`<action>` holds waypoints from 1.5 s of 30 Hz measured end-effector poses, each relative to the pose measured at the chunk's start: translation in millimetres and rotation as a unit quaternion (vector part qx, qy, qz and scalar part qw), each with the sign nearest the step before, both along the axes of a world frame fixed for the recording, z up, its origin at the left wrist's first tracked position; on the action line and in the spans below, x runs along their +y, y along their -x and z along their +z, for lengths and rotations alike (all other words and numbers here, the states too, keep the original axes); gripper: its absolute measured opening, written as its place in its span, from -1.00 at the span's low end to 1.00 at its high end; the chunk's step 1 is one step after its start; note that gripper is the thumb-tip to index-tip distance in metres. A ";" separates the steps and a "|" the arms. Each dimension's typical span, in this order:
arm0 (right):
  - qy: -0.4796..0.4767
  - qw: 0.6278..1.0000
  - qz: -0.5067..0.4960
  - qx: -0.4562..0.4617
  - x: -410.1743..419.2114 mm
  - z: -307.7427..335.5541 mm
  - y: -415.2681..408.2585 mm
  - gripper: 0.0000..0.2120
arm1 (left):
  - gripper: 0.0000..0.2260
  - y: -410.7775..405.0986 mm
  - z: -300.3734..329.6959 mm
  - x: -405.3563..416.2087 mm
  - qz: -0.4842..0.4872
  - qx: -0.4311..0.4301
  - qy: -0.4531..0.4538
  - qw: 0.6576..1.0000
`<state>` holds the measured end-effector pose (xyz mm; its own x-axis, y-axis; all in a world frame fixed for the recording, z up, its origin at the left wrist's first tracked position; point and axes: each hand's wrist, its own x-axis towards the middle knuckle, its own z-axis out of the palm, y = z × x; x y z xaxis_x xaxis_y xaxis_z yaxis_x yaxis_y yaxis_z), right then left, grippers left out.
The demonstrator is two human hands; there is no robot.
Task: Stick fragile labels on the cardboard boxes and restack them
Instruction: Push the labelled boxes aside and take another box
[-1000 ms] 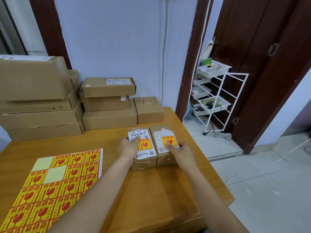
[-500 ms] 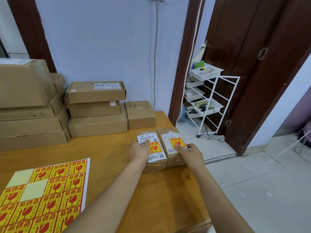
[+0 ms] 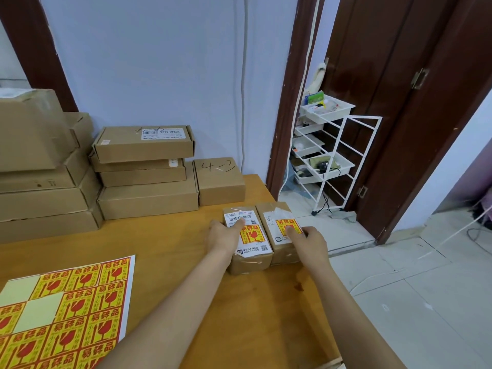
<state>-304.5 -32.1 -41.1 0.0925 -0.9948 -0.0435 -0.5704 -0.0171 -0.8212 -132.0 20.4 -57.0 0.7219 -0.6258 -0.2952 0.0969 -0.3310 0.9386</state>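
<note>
With both arms reaching toward 12 o'clock, head view: two small boxes sit side by side, touching, near the tabletop [image 3: 266, 310] edge at 3 o'clock. Left box [image 3: 249, 258] has a white shipping label and a yellow-red fragile label [image 3: 251, 233] on top. Right box [image 3: 279, 247] has its own fragile label [image 3: 288, 225] on top.

Left hand [image 3: 223, 235] lies against the left box's 9 o'clock side, one finger stretched over the top onto the white label; grip loose, fingers mostly straight, nothing pinched. Right hand [image 3: 310, 242] rests on the right box's near 3 o'clock corner, index finger pressing the fragile label; other fingers partly curled beside the box. Can't tell if they clamp the side. Reads as a flat press, not a hold.

Label sheet [image 3: 74, 310] lies flat on the tabletop at 8 o'clock, well apart from the two boxes; two blank squares where stickers are gone.

Toward 11 o'clock against the wall: stack of flat boxes [image 3: 147, 177], three high plus a thin one between. Box marked "4-3" [image 3: 219, 182] just beside it at its 3 o'clock side. Bigger stack [image 3: 45, 177] at 9 o'clock.

Past the tabletop at 2 o'clock: white rack [image 3: 332, 155] with trays on the floor, dark wooden door [image 3: 399, 102] behind it.
</note>
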 end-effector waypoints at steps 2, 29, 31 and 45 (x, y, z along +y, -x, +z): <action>0.037 0.999 -0.023 0.027 -2.0 5.6 -5.7 -0.49 | -0.63 -4.3 0.7 -0.1 0.000 0.000 -0.002 1.000; 0.097 0.977 0.161 0.097 -49.9 47.8 -126.2 -0.76 | -0.46 -57.3 36.4 -48.4 0.017 -0.066 0.020 0.997; 0.059 0.975 0.191 0.093 -55.3 50.3 -131.9 -0.86 | -0.43 -59.1 37.7 -51.0 0.029 -0.016 0.024 0.999; 0.023 0.985 0.171 0.022 -70.2 56.1 -138.2 -0.79 | -0.58 -57.1 45.6 -43.8 0.042 0.030 0.071 0.996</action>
<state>-166.3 -102.3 15.0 0.4206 -0.9072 -0.0113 -0.5597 -0.2497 -0.7902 -74.9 -23.5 -11.4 0.7569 -0.6033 -0.2512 0.1753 -0.1830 0.9674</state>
